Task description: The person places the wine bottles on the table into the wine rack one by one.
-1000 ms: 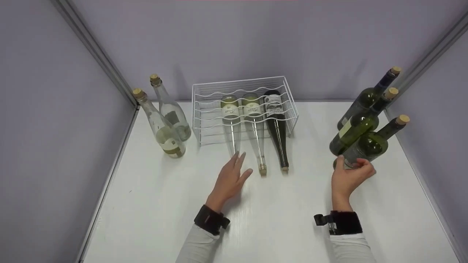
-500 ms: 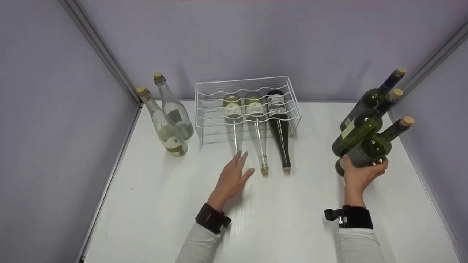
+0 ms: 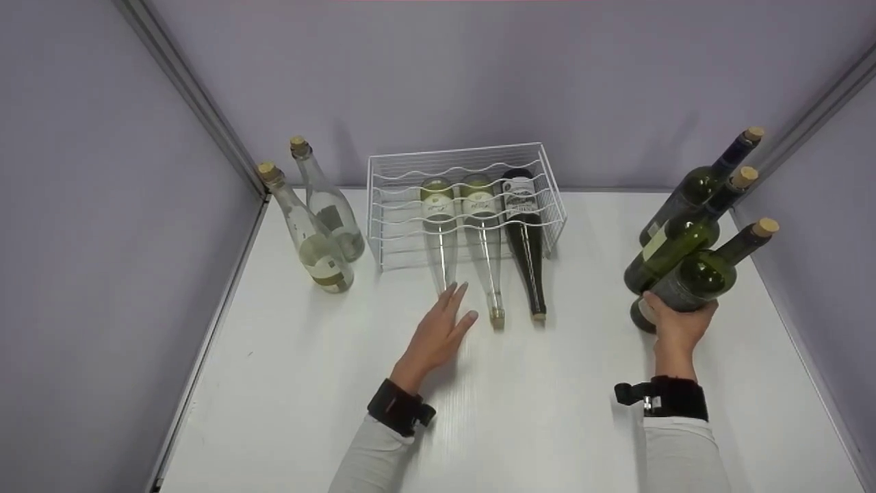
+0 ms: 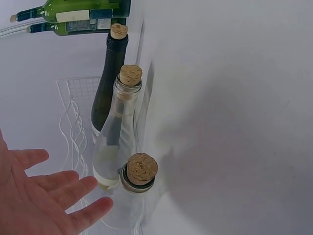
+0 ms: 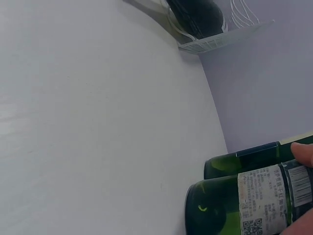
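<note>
My right hand (image 3: pixel 681 332) grips the nearest green wine bottle (image 3: pixel 706 274) low on its body, thumb on the left side. This corked bottle stands at the front of a group of 3, and its white back label (image 5: pixel 261 200) faces the right wrist camera. My left hand (image 3: pixel 434 335) is held out with straight, spread fingers, its fingertips overlapping the neck of a clear bottle (image 3: pixel 441 236) in the head view. That bottle lies in a white wire rack (image 3: pixel 455 150), beside another clear bottle (image 3: pixel 483 239) and a dark bottle (image 3: pixel 525 253), corked necks toward me.
Two clear corked bottles, one in front (image 3: pixel 321 257) and one behind (image 3: pixel 334 212), stand left of the rack. Two more green bottles, a middle one (image 3: pixel 674 239) and a rear one (image 3: pixel 690 186), stand just behind the gripped one. Grey walls (image 3: pixel 452 75) enclose the white table (image 3: pixel 520 411).
My right hand has moved right and slightly forward, and its fingers have closed round the front green wine bottle. The left hand stays beside the clear bottle's neck.
</note>
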{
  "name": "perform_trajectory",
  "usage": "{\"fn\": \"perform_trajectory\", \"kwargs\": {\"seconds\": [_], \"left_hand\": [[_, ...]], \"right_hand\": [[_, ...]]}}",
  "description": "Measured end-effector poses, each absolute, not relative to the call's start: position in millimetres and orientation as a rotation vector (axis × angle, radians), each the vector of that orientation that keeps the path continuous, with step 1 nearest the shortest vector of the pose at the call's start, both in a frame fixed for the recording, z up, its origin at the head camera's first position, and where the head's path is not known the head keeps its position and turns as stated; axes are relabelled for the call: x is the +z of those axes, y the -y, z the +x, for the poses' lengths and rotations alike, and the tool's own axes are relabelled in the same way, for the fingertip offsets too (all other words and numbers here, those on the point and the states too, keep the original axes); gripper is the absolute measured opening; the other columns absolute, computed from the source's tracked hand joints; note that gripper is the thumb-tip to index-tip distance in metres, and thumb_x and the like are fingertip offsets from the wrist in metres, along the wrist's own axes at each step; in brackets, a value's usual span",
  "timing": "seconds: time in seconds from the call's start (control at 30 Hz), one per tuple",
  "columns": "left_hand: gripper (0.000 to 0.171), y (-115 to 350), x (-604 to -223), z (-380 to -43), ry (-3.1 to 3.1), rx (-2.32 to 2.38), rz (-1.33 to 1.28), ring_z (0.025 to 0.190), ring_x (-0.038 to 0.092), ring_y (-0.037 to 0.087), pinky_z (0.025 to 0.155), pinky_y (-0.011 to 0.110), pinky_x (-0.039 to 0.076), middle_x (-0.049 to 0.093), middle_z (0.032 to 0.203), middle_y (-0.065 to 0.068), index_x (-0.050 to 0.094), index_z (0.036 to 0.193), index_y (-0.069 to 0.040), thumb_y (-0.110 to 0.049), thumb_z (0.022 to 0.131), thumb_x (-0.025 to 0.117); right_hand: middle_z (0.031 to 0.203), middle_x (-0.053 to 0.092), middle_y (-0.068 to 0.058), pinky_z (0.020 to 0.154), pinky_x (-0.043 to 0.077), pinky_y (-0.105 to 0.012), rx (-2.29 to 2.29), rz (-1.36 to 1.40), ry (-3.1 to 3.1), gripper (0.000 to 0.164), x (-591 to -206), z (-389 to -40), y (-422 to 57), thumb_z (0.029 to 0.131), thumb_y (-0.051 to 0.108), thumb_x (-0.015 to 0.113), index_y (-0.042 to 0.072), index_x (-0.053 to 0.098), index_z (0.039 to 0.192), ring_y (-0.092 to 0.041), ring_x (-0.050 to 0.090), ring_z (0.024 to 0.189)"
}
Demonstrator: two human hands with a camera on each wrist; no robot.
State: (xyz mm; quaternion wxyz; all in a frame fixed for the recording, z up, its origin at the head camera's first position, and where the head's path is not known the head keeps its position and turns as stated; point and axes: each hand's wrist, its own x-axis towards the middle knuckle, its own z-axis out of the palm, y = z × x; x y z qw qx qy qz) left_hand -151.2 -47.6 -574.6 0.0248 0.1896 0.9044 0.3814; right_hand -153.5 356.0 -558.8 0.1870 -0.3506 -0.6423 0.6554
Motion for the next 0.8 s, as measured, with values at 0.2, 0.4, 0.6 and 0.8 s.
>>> {"fn": "perform_trajectory", "kwargs": {"seconds": [0.2,0.4,0.6,0.8], "left_hand": [[0.069,46.4,-572.1,-151.2,-2.739,1.242,0.535,0.141,0.030,0.036,0.111,0.052,0.030,0.026,0.158,0.016,0.026,0.157,-0.015,-0.058,0.103,0.028],[0.067,46.4,-572.8,-150.3,-2.718,1.263,0.531,0.142,0.029,0.035,0.111,0.052,0.029,0.026,0.158,0.016,0.026,0.157,-0.017,-0.057,0.103,0.029],[0.069,49.3,-573.2,-150.9,-2.743,1.241,0.540,0.141,0.031,0.035,0.111,0.051,0.030,0.026,0.158,0.017,0.026,0.156,-0.015,-0.058,0.103,0.027],[0.069,49.5,-570.9,-151.8,-2.769,1.220,0.546,0.140,0.034,0.035,0.110,0.050,0.031,0.027,0.158,0.016,0.025,0.157,-0.014,-0.057,0.103,0.028]], "right_hand": [[0.156,0.026,0.002,0.115,0.016,-0.027,1.848,-1.006,1.769,0.106,-556.9,-154.0,-354.4,0.074,-0.004,0.082,0.026,0.019,0.154,-0.009,0.022,0.140],[0.154,0.029,0.003,0.114,0.016,-0.025,1.842,-1.015,1.743,0.105,-556.5,-155.9,-347.9,0.072,-0.008,0.080,0.025,0.022,0.154,-0.009,0.025,0.138],[0.152,0.032,0.001,0.113,0.016,-0.026,1.799,-0.954,1.796,0.105,-557.7,-153.9,-339.7,0.071,-0.009,0.078,0.024,0.023,0.153,-0.010,0.027,0.136],[0.152,0.035,-0.001,0.113,0.016,-0.026,1.690,-0.900,1.912,0.103,-554.6,-151.3,-330.8,0.071,-0.005,0.080,0.023,0.025,0.153,-0.010,0.029,0.137]]}}
